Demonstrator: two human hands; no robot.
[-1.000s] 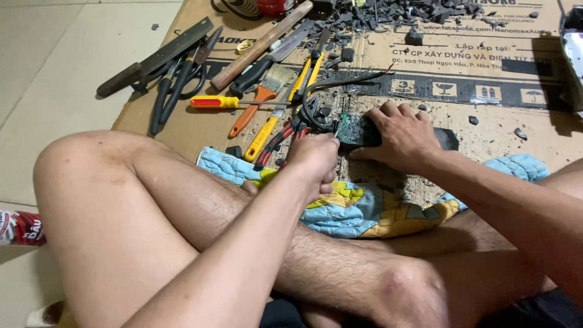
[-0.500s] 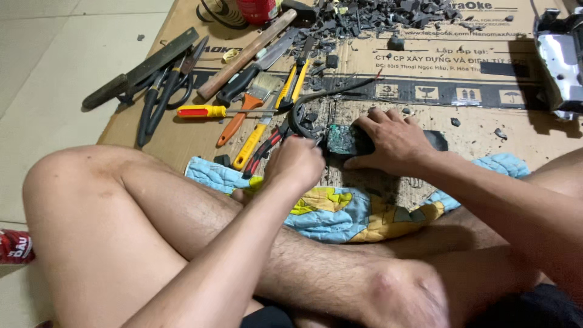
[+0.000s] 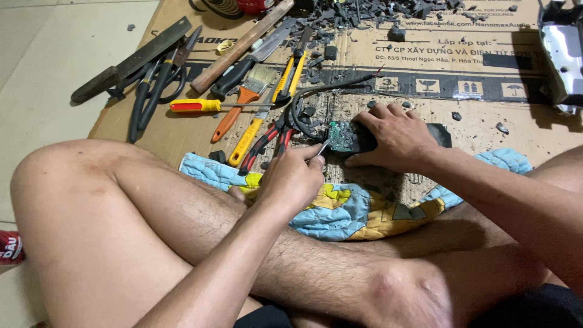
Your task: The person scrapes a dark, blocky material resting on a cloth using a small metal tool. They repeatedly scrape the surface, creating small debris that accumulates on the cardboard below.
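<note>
Presently, item in hand: a small green circuit board [image 3: 344, 136], lying near the middle of the flattened cardboard sheet [image 3: 152, 130] that serves as work surface, still joined to a black cable [image 3: 303, 100] looping off toward the sheet's far edge. The right hand [image 3: 398, 136] lies flat over the board's right part, fingers pressed down to steady it. The left hand [image 3: 294, 179] has its fingers pinched together on a thin metal tool [image 3: 322, 147], tip set at the board's near-left corner. Work done, by appearance: a heap of broken black fragments [image 3: 370, 12] at the far edge suggests the casing is already broken away. Work left, by appearance: board not yet freed from cable and dark remnant beneath. Alongside, toward the left edge: red-handled pliers [image 3: 267, 140], yellow-handled screwdriver [image 3: 197, 105], orange-handled brush [image 3: 240, 100], wooden-handled hammer [image 3: 243, 45], black shears [image 3: 149, 91]. A patterned cloth [image 3: 340, 206] lies along the near edge, over the person's crossed legs.
</note>
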